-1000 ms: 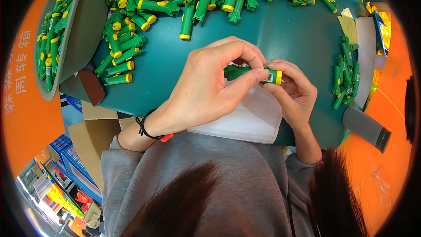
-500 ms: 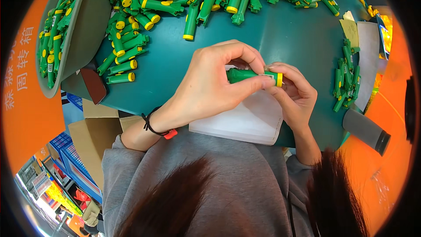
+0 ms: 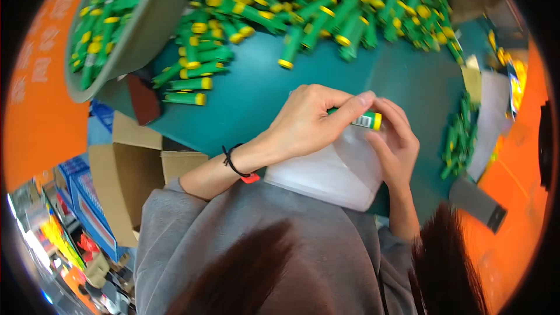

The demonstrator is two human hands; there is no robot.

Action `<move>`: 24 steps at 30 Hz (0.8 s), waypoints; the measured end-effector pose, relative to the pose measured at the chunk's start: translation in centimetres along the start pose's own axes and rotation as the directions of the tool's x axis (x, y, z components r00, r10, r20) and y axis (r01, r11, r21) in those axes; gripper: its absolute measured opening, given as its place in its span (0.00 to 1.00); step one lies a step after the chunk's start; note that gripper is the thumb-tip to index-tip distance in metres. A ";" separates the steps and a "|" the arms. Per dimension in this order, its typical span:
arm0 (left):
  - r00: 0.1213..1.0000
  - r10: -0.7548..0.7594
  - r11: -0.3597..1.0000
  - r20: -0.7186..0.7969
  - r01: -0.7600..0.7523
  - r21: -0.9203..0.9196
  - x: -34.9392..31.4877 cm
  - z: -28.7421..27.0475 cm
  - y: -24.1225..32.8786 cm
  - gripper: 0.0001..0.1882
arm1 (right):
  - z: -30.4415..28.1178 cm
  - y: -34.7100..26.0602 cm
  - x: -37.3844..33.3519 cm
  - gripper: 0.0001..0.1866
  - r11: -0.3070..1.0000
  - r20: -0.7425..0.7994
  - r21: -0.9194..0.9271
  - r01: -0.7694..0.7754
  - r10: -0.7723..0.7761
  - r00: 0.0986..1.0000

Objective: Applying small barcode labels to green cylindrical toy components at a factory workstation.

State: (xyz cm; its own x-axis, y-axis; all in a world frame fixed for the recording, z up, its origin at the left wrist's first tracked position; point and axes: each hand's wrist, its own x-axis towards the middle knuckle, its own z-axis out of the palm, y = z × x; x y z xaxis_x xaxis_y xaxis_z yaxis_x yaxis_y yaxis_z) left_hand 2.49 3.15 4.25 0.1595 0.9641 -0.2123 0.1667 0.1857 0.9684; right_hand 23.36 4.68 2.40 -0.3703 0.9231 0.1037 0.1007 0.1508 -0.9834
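My left hand (image 3: 309, 119) is closed around a small green plastic tube (image 3: 363, 121) with a yellow end cap and a white barcode sticker, which points right. My right hand (image 3: 396, 140) curves around the capped end with its thumb and fingers apart, its fingertips close to my left thumb. Under both hands a white sheet (image 3: 321, 178) lies at the table's near edge. Across the back of the green table (image 3: 256, 90) spreads a heap of similar green tubes (image 3: 315, 23) with yellow caps.
A grey bin (image 3: 140, 29) full of tubes tilts at the far left, with a dark red object (image 3: 144, 99) beside it. Below stands an open cardboard box (image 3: 125, 181). At the right lie a pile of green pieces (image 3: 461, 137) and a dark grey cylinder (image 3: 477, 203).
My right fingers have loosened from the yellow-capped end, and the tube has turned so its barcode sticker shows. The whole view has shifted, with the table contents lower in the picture.
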 end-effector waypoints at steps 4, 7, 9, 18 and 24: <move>0.639 0.529 0.846 -0.559 -0.342 0.409 -1.1 -8.2 3.4 0.12 | -0.6 0.0 0.2 0.21 0.764 0.111 -0.630 0.140 -0.090 0.990; 0.223 0.784 0.597 -0.580 -0.012 0.802 -2.5 -18.2 5.2 0.08 | -1.1 0.4 -0.6 0.16 0.666 0.081 -0.740 0.098 -0.057 0.995; 0.207 0.891 0.383 -0.404 0.133 0.914 -2.4 -21.9 4.7 0.10 | -1.1 0.9 -0.9 0.13 0.711 0.065 -0.703 -0.012 0.082 0.995; 0.780 0.625 0.630 -0.023 -0.486 0.606 -1.6 -2.7 -1.0 0.14 | -0.4 -0.2 1.3 0.05 0.900 0.046 -0.427 -0.093 0.124 0.991; 0.699 0.715 0.523 -0.003 -0.532 0.665 -0.5 -0.3 -3.6 0.13 | -1.1 0.0 0.3 0.05 0.908 0.055 -0.415 -0.057 0.088 0.995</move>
State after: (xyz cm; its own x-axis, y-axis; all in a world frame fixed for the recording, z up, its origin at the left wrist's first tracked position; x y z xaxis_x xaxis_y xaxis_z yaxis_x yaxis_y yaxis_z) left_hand 1.52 2.09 0.93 0.2275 0.8072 0.5446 0.6496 -0.5425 0.5327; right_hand 24.21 5.36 2.61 -0.4103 0.9119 0.0087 0.4956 0.2310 -0.8373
